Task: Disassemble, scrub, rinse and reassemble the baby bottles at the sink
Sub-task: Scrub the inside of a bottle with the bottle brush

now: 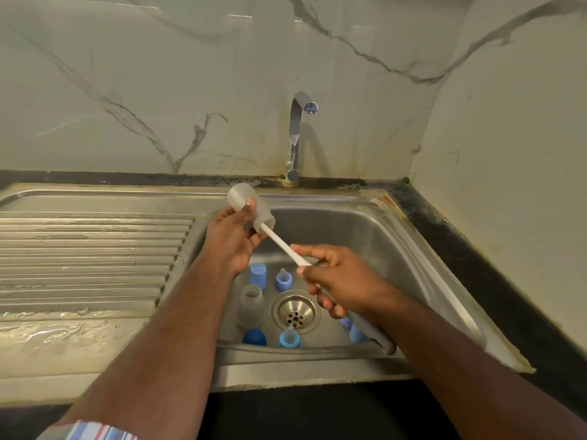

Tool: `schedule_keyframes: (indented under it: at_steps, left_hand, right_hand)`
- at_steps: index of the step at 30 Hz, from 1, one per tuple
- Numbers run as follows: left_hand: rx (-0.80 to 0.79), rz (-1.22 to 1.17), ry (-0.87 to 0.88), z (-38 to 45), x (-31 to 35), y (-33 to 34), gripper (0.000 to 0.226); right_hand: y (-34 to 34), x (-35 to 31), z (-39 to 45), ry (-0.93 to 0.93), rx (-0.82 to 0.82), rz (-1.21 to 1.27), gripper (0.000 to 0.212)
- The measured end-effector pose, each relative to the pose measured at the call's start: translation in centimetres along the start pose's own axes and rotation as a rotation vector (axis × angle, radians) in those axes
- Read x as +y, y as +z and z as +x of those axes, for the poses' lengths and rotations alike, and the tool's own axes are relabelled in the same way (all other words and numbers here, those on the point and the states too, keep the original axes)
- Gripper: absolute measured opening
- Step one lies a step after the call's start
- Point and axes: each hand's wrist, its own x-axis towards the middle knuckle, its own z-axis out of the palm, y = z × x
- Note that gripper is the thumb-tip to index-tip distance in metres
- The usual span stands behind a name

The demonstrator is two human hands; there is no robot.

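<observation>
Both hands curled tight: right [330,281] round brush handle [286,246], left [233,239] round tilted bottle [246,204]

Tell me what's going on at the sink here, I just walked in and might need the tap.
A person is scrubbing a baby bottle. The left hand holds the frosted bottle tilted over the sink basin, and the right hand grips the bottle brush, whose head is inside the bottle. Another bottle and blue caps and nipple rings sit round the drain. No water runs from the tap.
</observation>
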Motion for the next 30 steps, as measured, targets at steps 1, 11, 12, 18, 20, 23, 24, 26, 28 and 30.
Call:
schedule_keyframes:
  at_steps: [1, 11, 12, 18, 20, 23, 24, 26, 28, 30]
  left_hand:
    - [0.0, -0.001, 0.005, 0.0, 0.0, 0.0, 0.028]
    - [0.015, -0.018, 0.056, -0.1, 0.1, 0.0, 0.052]
    - [0.024, -0.024, 0.065, -0.1, 0.1, 0.0, 0.053]
    - [0.056, -0.042, 0.088, 0.2, 0.0, 0.0, 0.06]
    - [0.057, -0.036, 0.094, 0.3, 0.0, -0.1, 0.057]
    - [0.053, -0.043, 0.074, 0.5, 0.2, -0.3, 0.048]
    - [0.054, -0.05, 0.068, 0.5, 0.2, -0.4, 0.046]
    - [0.068, -0.075, 0.063, 0.5, 0.4, -0.6, 0.044]
    - [0.088, -0.112, 0.06, 0.6, 0.6, -0.8, 0.039]
    - [0.084, -0.11, 0.051, 0.6, 0.6, -0.9, 0.031]
  right_hand:
    - [0.0, 0.0, 0.0, -0.043, 0.049, -0.088, 0.046]
    - [-0.5, -0.2, 0.0, 0.011, -0.092, 0.041, 0.046]
    - [-0.8, -0.3, -0.1, 0.01, -0.086, 0.08, 0.045]
    - [0.6, -0.1, 0.1, -0.105, 0.059, -0.373, 0.048]
    - [1.0, -0.2, 0.1, -0.096, 0.014, -0.348, 0.048]
    - [0.1, -0.6, -0.2, -0.024, -0.098, 0.001, 0.047]
    - [-0.3, -0.7, -0.3, -0.022, -0.108, 0.055, 0.046]
    - [-0.7, -0.6, -0.4, -0.036, -0.066, 0.027, 0.046]
    - [-0.3, -0.3, -0.4, -0.083, 0.006, -0.174, 0.047]
    - [0.4, -0.3, -0.2, -0.145, 0.058, -0.412, 0.048]
